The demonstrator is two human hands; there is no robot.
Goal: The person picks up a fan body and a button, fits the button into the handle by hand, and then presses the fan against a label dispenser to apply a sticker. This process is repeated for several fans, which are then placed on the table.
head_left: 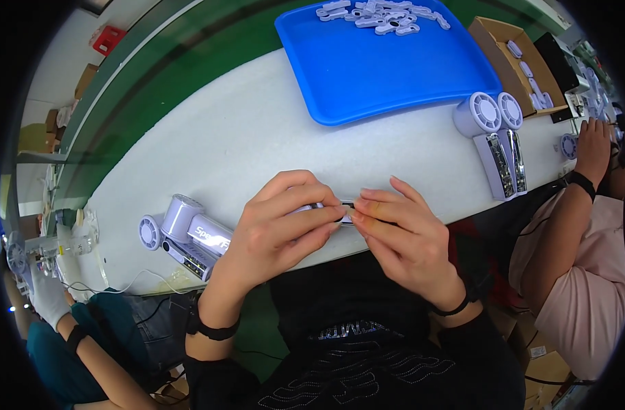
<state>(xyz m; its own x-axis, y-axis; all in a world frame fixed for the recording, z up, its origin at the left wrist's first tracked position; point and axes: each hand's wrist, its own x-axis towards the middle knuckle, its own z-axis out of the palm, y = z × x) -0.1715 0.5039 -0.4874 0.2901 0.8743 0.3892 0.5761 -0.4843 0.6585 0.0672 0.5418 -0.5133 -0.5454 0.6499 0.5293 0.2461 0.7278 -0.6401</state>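
My left hand (285,222) and my right hand (408,236) meet over the near edge of the table, thumbs and fingers pinched together. Between the fingertips sits a small lavender part with a dark, shiny face (348,211). Most of it is covered by the fingers, so its kind does not show. Beside my left wrist lies a lavender handheld fan (183,217) with another partly beneath it, its circuit board exposed. Two more lavender fans (485,116) lie side by side to the right, with circuit boards showing in their open handles.
A blue tray (394,96) at the back holds several small lavender plastic pieces (394,17). Right of it stands a cardboard box (494,41) with a few lavender parts. A co-worker's arm (572,198) is at the right; another person's gloved hand (49,297) is far left. A white cable (148,277) trails at left.
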